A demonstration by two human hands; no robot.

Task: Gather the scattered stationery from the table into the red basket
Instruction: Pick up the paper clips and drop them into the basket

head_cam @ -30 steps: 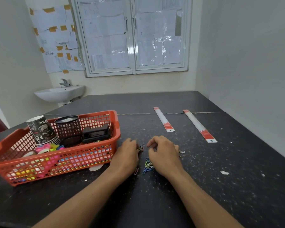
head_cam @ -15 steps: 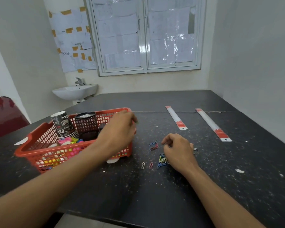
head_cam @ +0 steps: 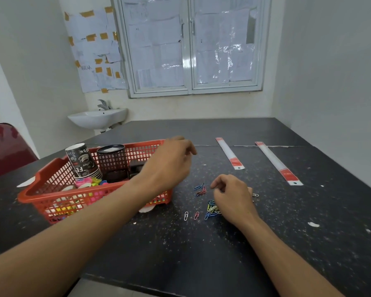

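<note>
The red basket (head_cam: 41, 174) stands on the left of the dark table (head_cam: 201, 254). It holds stacked paper cups (head_cam: 81, 161), a black mesh pen pot (head_cam: 113, 161) and bright small items. My left hand (head_cam: 169, 161) hovers over the basket's right end, fingers loosely apart, with nothing seen in it. My right hand (head_cam: 234, 196) rests on the table with curled fingers, covering part of a pile of coloured paper clips (head_cam: 212, 209). More clips (head_cam: 199, 189) lie just left of its fingertips. A white clip (head_cam: 186, 215) and a pink clip (head_cam: 196, 215) lie nearer me. Two white-and-red rulers (head_cam: 229, 154) (head_cam: 278, 163) lie farther back.
One clip (head_cam: 255, 195) lies right of my right hand. A dark red chair (head_cam: 4, 146) stands at the left and a white sink (head_cam: 99, 117) hangs on the back wall. White scraps (head_cam: 313, 224) dot the table, and its front edge runs close to me.
My left hand left the clips, rose over the basket, and now sits at its right end with fingers looser. The right hand stayed on the clip pile.
</note>
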